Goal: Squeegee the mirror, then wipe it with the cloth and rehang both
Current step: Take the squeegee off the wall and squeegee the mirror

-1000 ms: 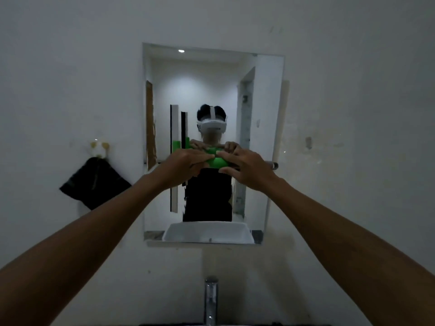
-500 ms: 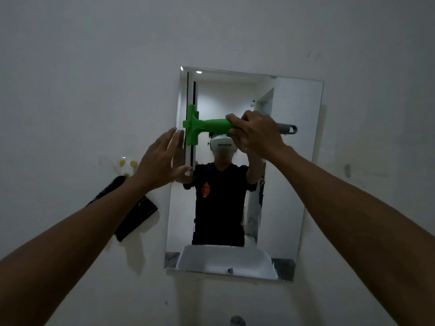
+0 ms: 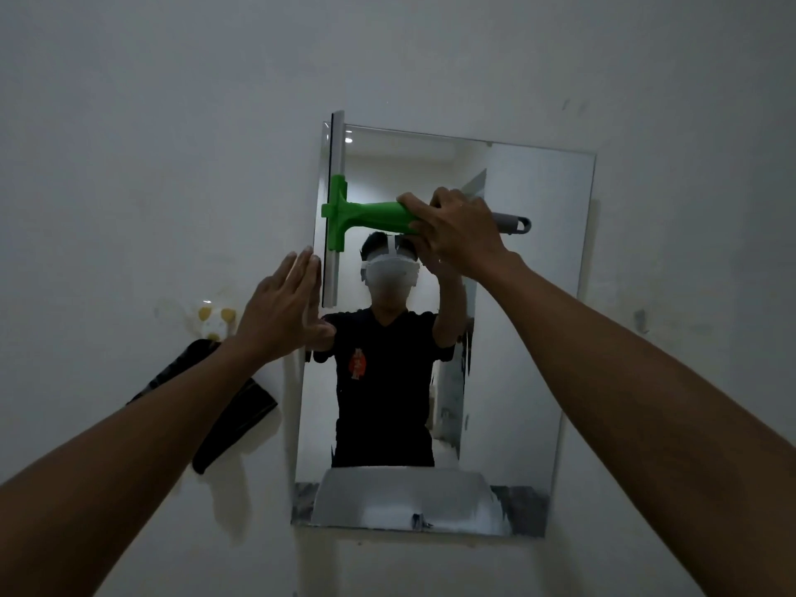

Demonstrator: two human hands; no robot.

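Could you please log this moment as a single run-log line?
right hand grips squeegee, blade upright at mirror left edge | left hand open | cloth on hook

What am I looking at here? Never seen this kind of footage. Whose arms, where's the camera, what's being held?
There is no machine: a person wears a camera on the head, looking forward and down, so the two bare arms reaching in are their own. The single view faces a white wall with a mirror, and the figure in the glass is that person's reflection. The right hand grips the handle of a green squeegee, whose blade stands upright along the mirror's left edge. The left hand is flat with straight fingers at that same edge and holds nothing. A black cloth hangs from a wall hook to the left of the mirror.
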